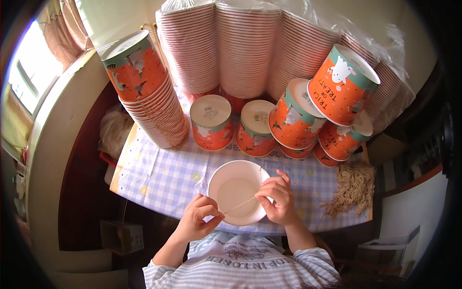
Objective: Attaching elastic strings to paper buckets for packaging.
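A white-lined paper bucket (230, 174) stands mouth up at the near side of the table. Across its opening runs a thin tan string (239, 206), stretched between my two hands. My left hand (199, 216) pinches one end at the bucket's near left rim. The other end is pinched by my right hand (278, 197) at the right rim, with a short piece of string rising above those fingers. To the right lies a tangled bundle of tan strings (355, 187) on the table's edge.
Several upside-down orange and green paper buckets (211, 123) stand behind, some stacked on others at the right. A tall leaning stack of buckets (154, 115) is at the left. Plastic-wrapped bucket stacks (248, 53) line the back. A checked cloth (159, 168) covers the table.
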Demonstrator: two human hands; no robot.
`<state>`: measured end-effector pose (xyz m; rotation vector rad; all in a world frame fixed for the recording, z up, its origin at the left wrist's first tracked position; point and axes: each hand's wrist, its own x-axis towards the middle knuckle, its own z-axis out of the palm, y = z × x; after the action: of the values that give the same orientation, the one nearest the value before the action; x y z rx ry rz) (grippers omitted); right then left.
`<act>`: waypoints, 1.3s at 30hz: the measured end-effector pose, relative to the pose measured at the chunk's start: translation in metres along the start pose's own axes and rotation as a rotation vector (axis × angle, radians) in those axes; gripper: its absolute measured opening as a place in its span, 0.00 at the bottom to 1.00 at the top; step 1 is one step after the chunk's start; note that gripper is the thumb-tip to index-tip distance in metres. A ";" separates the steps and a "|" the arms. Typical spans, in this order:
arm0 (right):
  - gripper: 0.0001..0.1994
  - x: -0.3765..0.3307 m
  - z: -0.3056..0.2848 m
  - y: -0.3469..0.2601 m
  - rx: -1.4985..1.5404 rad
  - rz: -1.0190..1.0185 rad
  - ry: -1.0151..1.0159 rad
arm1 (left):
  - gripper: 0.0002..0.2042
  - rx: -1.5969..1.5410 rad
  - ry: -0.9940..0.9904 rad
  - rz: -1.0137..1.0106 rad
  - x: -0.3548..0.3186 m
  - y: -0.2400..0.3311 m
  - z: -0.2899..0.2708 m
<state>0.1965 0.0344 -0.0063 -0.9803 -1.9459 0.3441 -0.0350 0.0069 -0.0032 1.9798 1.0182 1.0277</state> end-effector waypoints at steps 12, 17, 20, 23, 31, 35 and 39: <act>0.04 -0.011 -0.001 0.007 0.045 0.015 -0.024 | 0.09 0.008 0.212 0.014 -0.041 -0.013 0.012; 0.08 -0.025 -0.001 -0.024 0.084 -0.100 -0.310 | 0.10 -0.123 0.343 -0.028 -0.062 -0.028 0.041; 0.11 -0.037 0.017 -0.042 0.006 -0.219 -0.359 | 0.09 -0.243 0.383 -0.107 -0.072 -0.034 0.050; 0.12 -0.050 0.033 -0.051 -0.019 -0.271 -0.351 | 0.10 -0.254 0.382 -0.069 -0.077 -0.043 0.057; 0.08 -0.084 0.064 -0.042 -0.362 -0.440 -0.248 | 0.08 -0.513 0.385 -0.352 -0.090 -0.050 0.068; 0.06 -0.111 0.080 -0.024 -0.474 -0.404 -0.132 | 0.08 -0.577 0.251 -0.387 -0.089 -0.059 0.068; 0.04 -0.113 0.082 -0.017 -0.491 -0.437 -0.103 | 0.09 -0.480 0.120 -0.291 -0.083 -0.058 0.070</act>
<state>0.1522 -0.0502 -0.1104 -0.8086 -2.3268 -0.3536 -0.0255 -0.0512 -0.1109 1.3548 0.9770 1.1119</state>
